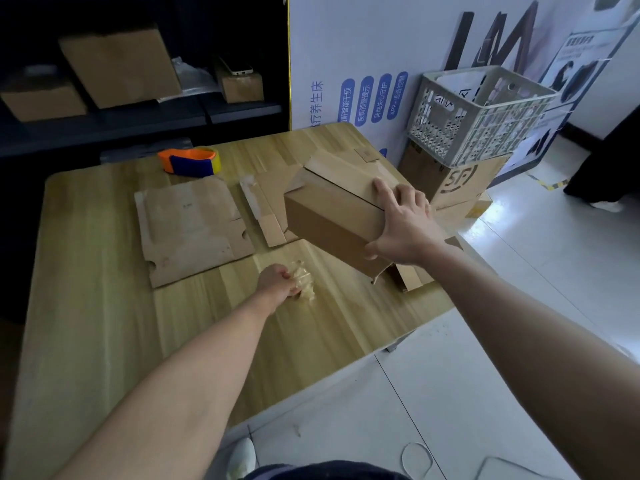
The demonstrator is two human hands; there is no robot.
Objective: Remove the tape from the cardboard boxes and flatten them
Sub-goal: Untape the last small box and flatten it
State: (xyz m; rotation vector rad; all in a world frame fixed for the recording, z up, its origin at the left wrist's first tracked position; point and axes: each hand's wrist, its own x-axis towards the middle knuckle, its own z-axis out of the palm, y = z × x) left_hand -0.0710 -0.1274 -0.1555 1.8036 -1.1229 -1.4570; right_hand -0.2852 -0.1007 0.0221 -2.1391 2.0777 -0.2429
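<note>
A brown cardboard box [332, 216] stands tilted on the right side of the wooden table [104, 323], its near end flaps hanging open. My right hand [401, 223] grips its upper right edge, fingers over the top and thumb on the side. My left hand [277, 282] is closed on a crumpled wad of clear tape [304, 278] resting on the table in front of the box. A flattened cardboard box [190, 226] lies to the left. Another flat cardboard piece [266, 206] lies partly under the tilted box.
An orange and blue tape dispenser [190, 161] sits at the table's far side. Right of the table a white plastic crate [474, 112] rests on a printed cardboard box [453, 178] on the floor. Dark shelves [138, 109] behind hold more boxes. A person's shoe [606, 206] shows at far right.
</note>
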